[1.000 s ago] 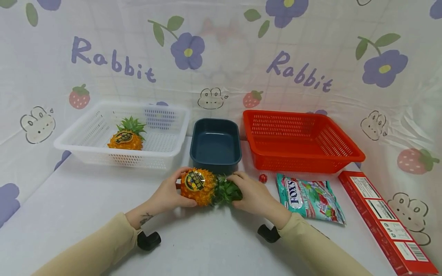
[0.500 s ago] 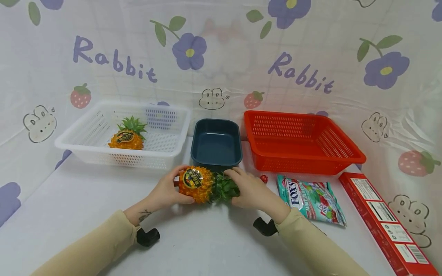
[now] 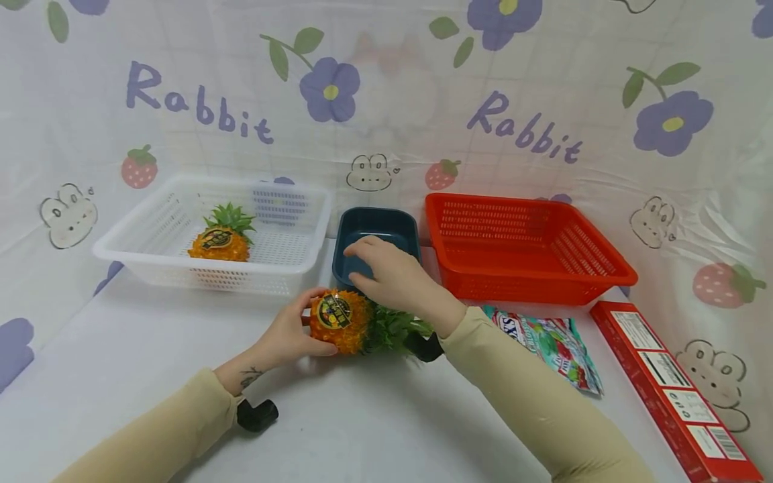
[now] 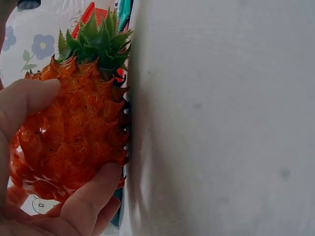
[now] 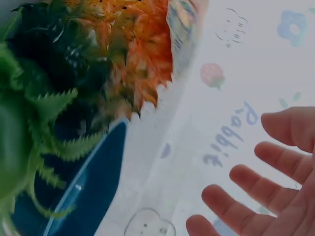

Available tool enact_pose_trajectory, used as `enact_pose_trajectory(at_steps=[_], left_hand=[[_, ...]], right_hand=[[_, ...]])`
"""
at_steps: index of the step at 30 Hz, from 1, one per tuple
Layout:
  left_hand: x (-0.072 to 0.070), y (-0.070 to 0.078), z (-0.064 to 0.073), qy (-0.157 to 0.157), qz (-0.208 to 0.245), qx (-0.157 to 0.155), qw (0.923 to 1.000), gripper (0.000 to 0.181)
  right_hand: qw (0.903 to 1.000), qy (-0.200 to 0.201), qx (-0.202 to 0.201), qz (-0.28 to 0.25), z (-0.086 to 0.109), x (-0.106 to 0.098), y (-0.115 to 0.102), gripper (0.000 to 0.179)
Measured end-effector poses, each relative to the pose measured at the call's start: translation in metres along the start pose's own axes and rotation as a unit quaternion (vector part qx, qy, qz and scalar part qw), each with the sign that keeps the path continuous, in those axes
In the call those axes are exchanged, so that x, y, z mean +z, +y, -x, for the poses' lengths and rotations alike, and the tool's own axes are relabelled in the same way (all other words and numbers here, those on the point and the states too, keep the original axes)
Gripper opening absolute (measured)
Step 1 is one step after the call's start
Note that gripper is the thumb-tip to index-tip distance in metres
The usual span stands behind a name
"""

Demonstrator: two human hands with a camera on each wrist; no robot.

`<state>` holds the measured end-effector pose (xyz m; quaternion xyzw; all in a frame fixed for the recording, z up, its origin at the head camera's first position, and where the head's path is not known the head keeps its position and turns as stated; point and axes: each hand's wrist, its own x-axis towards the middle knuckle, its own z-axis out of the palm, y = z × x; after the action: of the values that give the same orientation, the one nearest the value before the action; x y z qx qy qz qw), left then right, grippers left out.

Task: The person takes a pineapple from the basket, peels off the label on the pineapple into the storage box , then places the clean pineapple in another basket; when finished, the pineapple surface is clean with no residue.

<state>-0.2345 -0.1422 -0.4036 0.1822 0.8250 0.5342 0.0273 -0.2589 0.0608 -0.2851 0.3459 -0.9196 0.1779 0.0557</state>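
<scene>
An orange pineapple (image 3: 341, 323) with a round black label lies on its side on the white table, its green leaves toward the right. My left hand (image 3: 296, 333) grips its base end, fingers at the far side and thumb at the near side. In the left wrist view, that hand's fingers curl round the spiky orange body. My right hand (image 3: 401, 278) holds nothing and hovers over the front of a dark blue bin (image 3: 345, 231), beyond the leaves. Its fingers (image 5: 241, 209) are spread and slightly bent in the right wrist view. The right wrist partly covers the leaves.
Another pineapple (image 3: 220, 245) sits in a white basket (image 3: 272, 282) at the left. A red basket (image 3: 525, 287) stands to the right of the bin. In front of it lie a Fox's candy bag (image 3: 558, 349), partly behind my sleeve, and a long red box (image 3: 664, 379).
My right hand has let go of the pineapple's leaves and risen up and left over the bin. The left hand still grips the pineapple. My right arm now covers the small red ball.
</scene>
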Motion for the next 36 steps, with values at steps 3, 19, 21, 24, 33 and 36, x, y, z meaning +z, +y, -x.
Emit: enact_pose_trajectory(at_steps=[3, 19, 21, 24, 33, 36], left_hand=[[0.001, -0.001, -0.001, -0.004, 0.003, 0.0, 1.0, 0.089], [-0.003, 0.0, -0.001, -0.013, 0.003, 0.008, 0.9999, 0.095], [-0.003, -0.001, -0.001, -0.013, 0.001, 0.006, 0.9999, 0.094], [-0.003, 0.0, -0.001, -0.012, -0.001, 0.003, 0.9999, 0.094], [-0.003, 0.0, -0.001, -0.014, 0.003, -0.002, 0.9999, 0.092], [-0.003, 0.0, -0.002, -0.015, 0.004, -0.002, 0.9999, 0.09]], right_hand=[[0.999, -0.036, -0.012, 0.025, -0.011, 0.01, -0.005, 0.034], [0.9912, -0.122, -0.02, 0.048, -0.026, 0.041, -0.013, 0.024], [0.9921, -0.117, -0.02, 0.041, -0.026, 0.041, -0.013, 0.021], [0.9937, -0.103, -0.021, 0.039, -0.025, 0.04, -0.014, 0.015], [0.9959, -0.056, -0.03, 0.064, -0.02, 0.035, -0.019, 0.006], [0.9963, -0.05, -0.029, 0.063, -0.015, 0.031, -0.022, 0.006]])
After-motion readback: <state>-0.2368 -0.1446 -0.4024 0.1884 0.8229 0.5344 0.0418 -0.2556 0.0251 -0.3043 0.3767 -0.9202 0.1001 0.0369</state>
